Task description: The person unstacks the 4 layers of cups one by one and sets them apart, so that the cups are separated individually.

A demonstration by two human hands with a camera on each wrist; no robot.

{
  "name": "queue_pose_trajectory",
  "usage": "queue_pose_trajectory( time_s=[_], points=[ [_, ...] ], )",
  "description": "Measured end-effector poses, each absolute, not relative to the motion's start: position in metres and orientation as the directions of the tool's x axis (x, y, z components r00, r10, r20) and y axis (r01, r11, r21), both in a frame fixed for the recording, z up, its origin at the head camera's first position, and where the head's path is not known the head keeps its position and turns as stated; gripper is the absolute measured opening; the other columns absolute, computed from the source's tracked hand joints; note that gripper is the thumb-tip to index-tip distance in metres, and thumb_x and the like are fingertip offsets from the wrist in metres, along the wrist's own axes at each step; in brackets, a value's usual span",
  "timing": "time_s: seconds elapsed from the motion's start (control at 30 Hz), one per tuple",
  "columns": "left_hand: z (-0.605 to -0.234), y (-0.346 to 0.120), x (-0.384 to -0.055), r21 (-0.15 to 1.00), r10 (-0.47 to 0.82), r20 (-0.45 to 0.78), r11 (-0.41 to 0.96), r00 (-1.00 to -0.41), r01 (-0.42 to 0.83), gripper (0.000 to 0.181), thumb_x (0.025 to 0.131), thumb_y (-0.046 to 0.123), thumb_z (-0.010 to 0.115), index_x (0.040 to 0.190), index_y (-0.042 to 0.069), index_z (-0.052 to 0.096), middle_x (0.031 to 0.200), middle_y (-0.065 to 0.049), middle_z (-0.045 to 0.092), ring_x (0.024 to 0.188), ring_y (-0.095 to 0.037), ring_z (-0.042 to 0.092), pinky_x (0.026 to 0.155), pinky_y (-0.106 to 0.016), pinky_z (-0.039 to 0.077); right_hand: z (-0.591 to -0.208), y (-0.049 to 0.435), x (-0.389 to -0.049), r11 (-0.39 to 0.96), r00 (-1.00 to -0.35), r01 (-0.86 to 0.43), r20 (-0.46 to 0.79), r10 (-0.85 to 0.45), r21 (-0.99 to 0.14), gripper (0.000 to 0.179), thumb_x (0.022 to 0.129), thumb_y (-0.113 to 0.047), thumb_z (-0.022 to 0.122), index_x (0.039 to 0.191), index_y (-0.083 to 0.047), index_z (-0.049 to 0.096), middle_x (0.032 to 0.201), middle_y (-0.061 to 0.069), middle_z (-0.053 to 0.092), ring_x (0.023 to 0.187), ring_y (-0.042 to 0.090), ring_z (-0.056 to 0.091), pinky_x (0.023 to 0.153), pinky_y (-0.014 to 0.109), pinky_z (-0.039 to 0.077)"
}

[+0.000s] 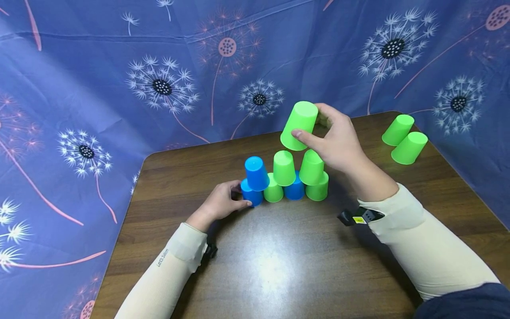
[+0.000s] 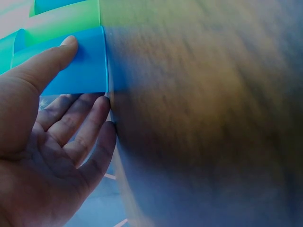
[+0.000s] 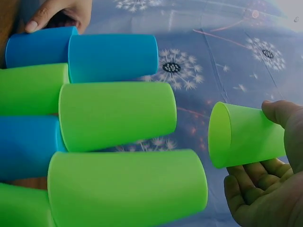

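My right hand (image 1: 338, 139) grips a green plastic cup (image 1: 300, 126), upside down and slightly tilted, above the stack and apart from it. The right wrist view shows its open rim, with the thumb on one side and fingers on the other. Below, a bottom row alternates blue and green cups. Three cups stand on it: a blue cup (image 1: 256, 173), a green cup (image 1: 284, 168) and another green cup (image 1: 312, 167). My left hand (image 1: 221, 201) holds the leftmost bottom blue cup (image 1: 251, 193), thumb on its near side and fingers around the far side.
Two more inverted green cups, a rear one (image 1: 398, 130) and a nearer one (image 1: 409, 148), stand at the table's far right. The brown wooden table (image 1: 255, 274) ends at a blue dandelion-print cloth (image 1: 223, 88) behind. Small dark devices sit at both wrists.
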State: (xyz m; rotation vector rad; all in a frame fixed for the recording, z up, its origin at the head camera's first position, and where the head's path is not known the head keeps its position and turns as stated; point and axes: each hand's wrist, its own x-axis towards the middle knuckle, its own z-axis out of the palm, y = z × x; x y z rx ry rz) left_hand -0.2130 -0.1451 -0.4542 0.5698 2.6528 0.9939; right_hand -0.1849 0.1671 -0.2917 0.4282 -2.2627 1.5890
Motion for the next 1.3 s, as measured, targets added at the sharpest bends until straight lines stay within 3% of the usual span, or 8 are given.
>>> queue_pose_trajectory(
  time_s=[0.13,0.8,1.3],
  points=[
    [-0.455,-0.145,-0.213,0.675,0.443,-0.094,0.686,-0.891,0.27,0.052,0.078,0.037,0.081,0.121,0.018,0.061,0.106,0.005,0.065,0.1,-0.016,0.061,0.09,-0.04,0.049,-0.284,0.171,-0.178,0.292,-0.89,-0.44,0.456,-0.017,-0.849,0.043,0.083,-0.009,0.076,0.122,-0.001,0.06,0.105,0.01,0.067,0.097,0.017,0.062,0.086,0.03,0.048],
    [-0.456,-0.146,-0.212,0.67,0.443,-0.095,0.691,-0.892,0.271,0.051,0.078,0.038,0.081,0.121,0.018,0.061,0.105,0.005,0.065,0.098,-0.013,0.062,0.088,-0.04,0.05,-0.32,0.224,-0.207,0.313,-0.912,-0.326,0.384,0.142,-0.892,0.044,0.082,-0.015,0.078,0.122,-0.01,0.063,0.105,0.004,0.066,0.097,0.016,0.06,0.081,0.022,0.047],
    [-0.456,-0.145,-0.212,0.678,0.442,-0.086,0.683,-0.893,0.272,0.05,0.078,0.038,0.081,0.119,0.017,0.062,0.104,0.006,0.065,0.098,-0.015,0.062,0.088,-0.04,0.05,-0.348,0.258,-0.225,0.228,-0.926,-0.232,0.287,0.245,-0.946,0.049,0.078,-0.014,0.082,0.123,-0.013,0.063,0.109,0.002,0.063,0.101,0.015,0.057,0.082,0.021,0.045]
  ],
)
